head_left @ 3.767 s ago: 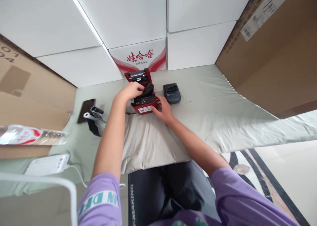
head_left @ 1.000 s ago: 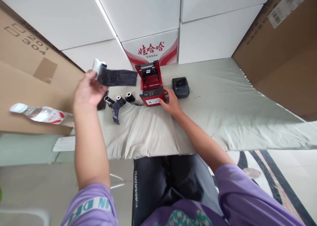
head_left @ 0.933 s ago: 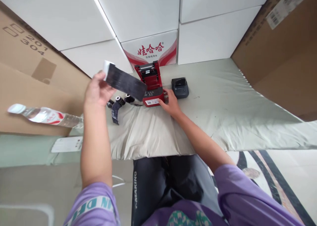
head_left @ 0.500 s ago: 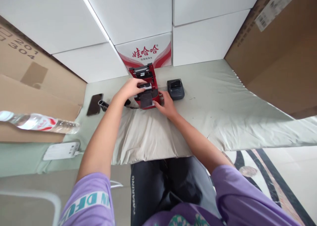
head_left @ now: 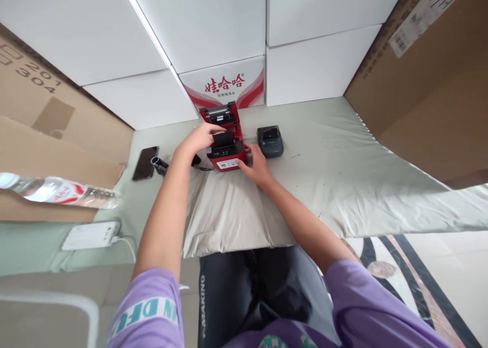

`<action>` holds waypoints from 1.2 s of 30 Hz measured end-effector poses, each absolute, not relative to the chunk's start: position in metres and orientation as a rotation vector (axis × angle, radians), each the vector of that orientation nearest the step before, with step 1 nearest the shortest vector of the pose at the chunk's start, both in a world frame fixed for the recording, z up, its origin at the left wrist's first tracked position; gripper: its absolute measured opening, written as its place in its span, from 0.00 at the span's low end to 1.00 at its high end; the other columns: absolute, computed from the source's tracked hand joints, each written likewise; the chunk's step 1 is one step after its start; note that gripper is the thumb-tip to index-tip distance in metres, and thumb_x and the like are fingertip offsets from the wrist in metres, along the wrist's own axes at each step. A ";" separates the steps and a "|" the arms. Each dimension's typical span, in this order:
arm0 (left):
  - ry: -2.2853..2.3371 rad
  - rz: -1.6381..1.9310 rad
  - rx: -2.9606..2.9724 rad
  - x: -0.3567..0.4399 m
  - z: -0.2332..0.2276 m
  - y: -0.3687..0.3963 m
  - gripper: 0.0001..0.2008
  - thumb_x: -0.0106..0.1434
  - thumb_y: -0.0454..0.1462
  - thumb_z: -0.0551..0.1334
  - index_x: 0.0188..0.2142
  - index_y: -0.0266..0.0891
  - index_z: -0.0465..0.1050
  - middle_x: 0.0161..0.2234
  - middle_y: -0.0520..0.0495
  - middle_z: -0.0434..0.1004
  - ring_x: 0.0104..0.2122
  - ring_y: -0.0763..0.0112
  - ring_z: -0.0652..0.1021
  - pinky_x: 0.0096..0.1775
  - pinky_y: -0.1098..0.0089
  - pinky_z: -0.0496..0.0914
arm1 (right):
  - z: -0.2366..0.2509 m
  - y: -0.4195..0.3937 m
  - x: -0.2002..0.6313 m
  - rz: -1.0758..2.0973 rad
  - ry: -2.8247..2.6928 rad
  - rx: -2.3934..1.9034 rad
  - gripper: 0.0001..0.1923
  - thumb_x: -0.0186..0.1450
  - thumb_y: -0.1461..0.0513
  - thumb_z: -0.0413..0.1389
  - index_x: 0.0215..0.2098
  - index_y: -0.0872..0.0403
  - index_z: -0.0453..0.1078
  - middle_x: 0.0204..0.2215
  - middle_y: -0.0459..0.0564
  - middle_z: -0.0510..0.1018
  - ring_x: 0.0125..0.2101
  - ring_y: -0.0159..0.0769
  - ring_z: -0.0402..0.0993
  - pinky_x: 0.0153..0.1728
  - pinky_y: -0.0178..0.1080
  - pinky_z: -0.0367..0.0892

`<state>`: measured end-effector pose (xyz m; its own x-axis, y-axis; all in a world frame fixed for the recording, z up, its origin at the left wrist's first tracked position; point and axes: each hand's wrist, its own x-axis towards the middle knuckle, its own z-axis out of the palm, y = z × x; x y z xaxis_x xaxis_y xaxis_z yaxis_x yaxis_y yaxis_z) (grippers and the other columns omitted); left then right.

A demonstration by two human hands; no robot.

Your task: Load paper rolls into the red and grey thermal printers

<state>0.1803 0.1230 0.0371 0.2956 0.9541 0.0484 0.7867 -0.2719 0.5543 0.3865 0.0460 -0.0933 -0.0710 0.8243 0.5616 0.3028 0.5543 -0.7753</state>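
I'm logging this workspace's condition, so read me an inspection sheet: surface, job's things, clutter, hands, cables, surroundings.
Surface: wrinkled pale green cloth.
Job's things: red device, lid raised; black strip over it.
Clutter: phone, dark roll, dark blue device, bottle, white block.
Hands: left hand at the black strip, grip unclear; right hand against the red device's side.
Cables: white cable running from the white block.
Surroundings: white boxes behind, brown cartons either side.

Two printers (head_left: 229, 163), one phone (head_left: 145, 163), one bottle (head_left: 64, 191); rolls (head_left: 160, 167) perhaps three, partly hidden.
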 end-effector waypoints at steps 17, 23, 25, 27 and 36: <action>1.649 1.297 2.162 0.174 0.004 0.129 0.31 0.71 0.59 0.51 0.66 0.50 0.68 0.70 0.43 0.61 0.71 0.55 0.60 0.72 0.55 0.50 | -0.095 0.047 0.387 0.565 -1.653 -1.001 0.28 0.68 0.48 0.59 0.62 0.49 0.62 0.55 0.61 0.73 0.57 0.52 0.72 0.53 0.56 0.75; 1.628 1.264 2.218 0.181 0.016 0.113 0.28 0.73 0.55 0.51 0.60 0.44 0.75 0.60 0.39 0.71 0.63 0.54 0.71 0.67 0.57 0.58 | -0.094 0.046 0.388 0.576 -1.657 -1.005 0.28 0.68 0.48 0.59 0.61 0.50 0.62 0.55 0.61 0.73 0.54 0.51 0.74 0.52 0.55 0.76; 1.619 1.236 2.242 0.181 0.017 0.094 0.26 0.74 0.53 0.49 0.54 0.43 0.79 0.55 0.40 0.75 0.58 0.56 0.74 0.64 0.60 0.62 | -0.094 0.046 0.387 0.580 -1.653 -1.006 0.29 0.68 0.48 0.59 0.61 0.50 0.62 0.55 0.61 0.73 0.53 0.51 0.74 0.52 0.55 0.76; 1.627 1.157 2.272 0.181 0.013 0.075 0.26 0.75 0.51 0.47 0.47 0.44 0.81 0.51 0.42 0.78 0.55 0.58 0.76 0.62 0.61 0.62 | -0.093 0.046 0.387 0.580 -1.650 -1.004 0.29 0.68 0.47 0.59 0.61 0.49 0.62 0.54 0.61 0.73 0.53 0.51 0.74 0.51 0.56 0.76; 1.704 1.082 2.310 0.179 -0.011 0.059 0.33 0.76 0.52 0.36 0.39 0.43 0.76 0.50 0.43 0.80 0.52 0.59 0.76 0.59 0.58 0.61 | -0.090 0.043 0.387 0.590 -1.638 -0.999 0.27 0.67 0.48 0.60 0.60 0.49 0.63 0.53 0.60 0.73 0.51 0.49 0.75 0.51 0.55 0.77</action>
<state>0.1789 0.0588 -0.0112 0.1353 0.8617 0.4890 0.8092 -0.3808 0.4473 0.3871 0.0433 -0.0897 -0.0707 0.8443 0.5312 0.3114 0.5246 -0.7924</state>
